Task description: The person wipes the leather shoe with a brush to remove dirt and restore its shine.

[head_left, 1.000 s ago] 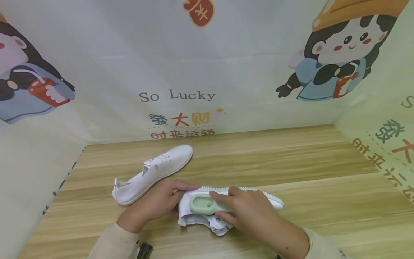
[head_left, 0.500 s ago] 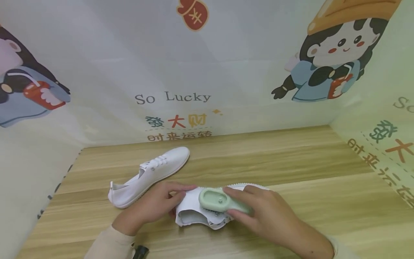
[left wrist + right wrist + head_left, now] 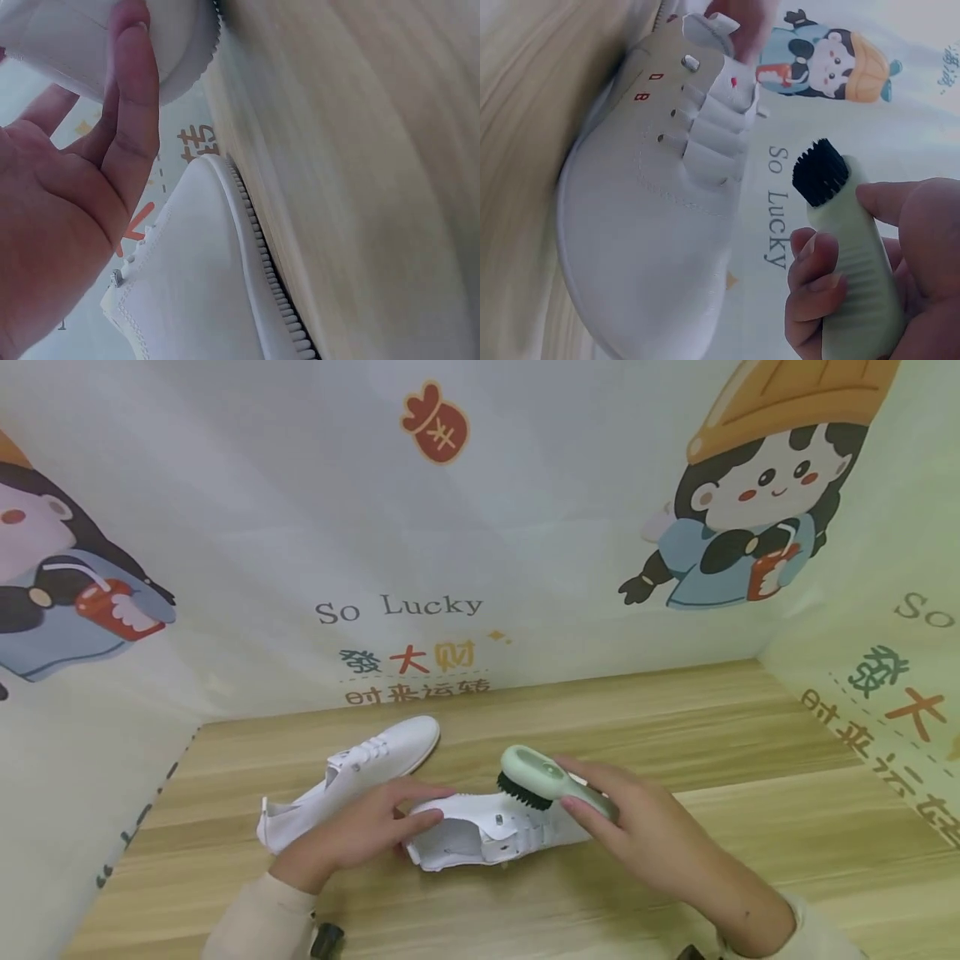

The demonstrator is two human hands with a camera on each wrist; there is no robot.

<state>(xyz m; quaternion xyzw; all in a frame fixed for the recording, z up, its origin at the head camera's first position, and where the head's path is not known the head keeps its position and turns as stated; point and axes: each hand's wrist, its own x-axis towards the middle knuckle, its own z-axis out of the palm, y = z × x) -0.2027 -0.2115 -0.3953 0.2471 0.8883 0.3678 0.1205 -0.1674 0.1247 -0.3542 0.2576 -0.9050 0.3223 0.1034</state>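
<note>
Soft diffuse light, faint shadows on table, slight haze

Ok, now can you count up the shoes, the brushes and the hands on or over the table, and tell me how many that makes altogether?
White shoes: 2
Green brush: 1
Hands: 2
Total: 5
</note>
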